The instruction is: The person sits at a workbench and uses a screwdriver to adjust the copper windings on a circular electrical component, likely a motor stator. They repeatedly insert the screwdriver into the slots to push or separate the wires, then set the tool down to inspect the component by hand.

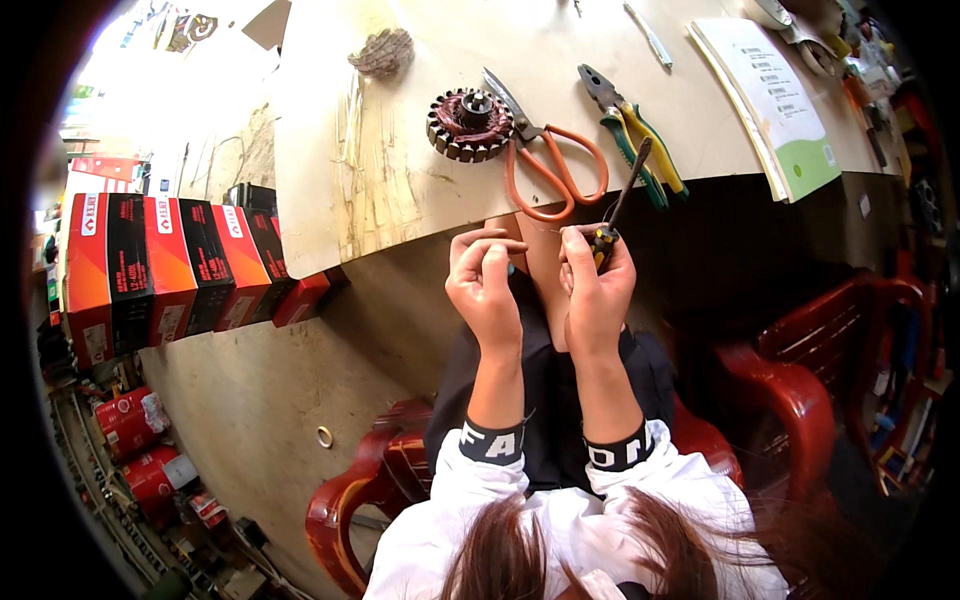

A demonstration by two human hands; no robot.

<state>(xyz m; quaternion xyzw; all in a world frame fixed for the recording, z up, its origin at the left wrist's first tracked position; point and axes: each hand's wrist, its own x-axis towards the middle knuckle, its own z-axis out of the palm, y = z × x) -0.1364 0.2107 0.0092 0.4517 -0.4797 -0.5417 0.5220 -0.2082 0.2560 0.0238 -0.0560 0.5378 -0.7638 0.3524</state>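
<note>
My right hand [600,290] is closed round a screwdriver [603,243] with a yellow and black handle, its dark shaft pointing up and away over the table edge. A thin strand, perhaps wire, shows faintly by its fingertips. Level with it, my left hand [483,290] has its fingers curled in a pinch; what they hold, if anything, is too small to make out. Just beyond the hands lie scissors [543,180] with orange handles, partly open. Their blades touch or nearly touch a round motor stator [470,124] wound with reddish copper wire. Pliers [630,130] with green and yellow handles lie to the right.
On the table [440,30] are a brown clump [383,52], a pen [650,36] and an open booklet [770,100]. Red and black boxes [130,270] stand at the left. Red chairs [780,400] are at the right and under me. A ring [324,437] lies on the floor.
</note>
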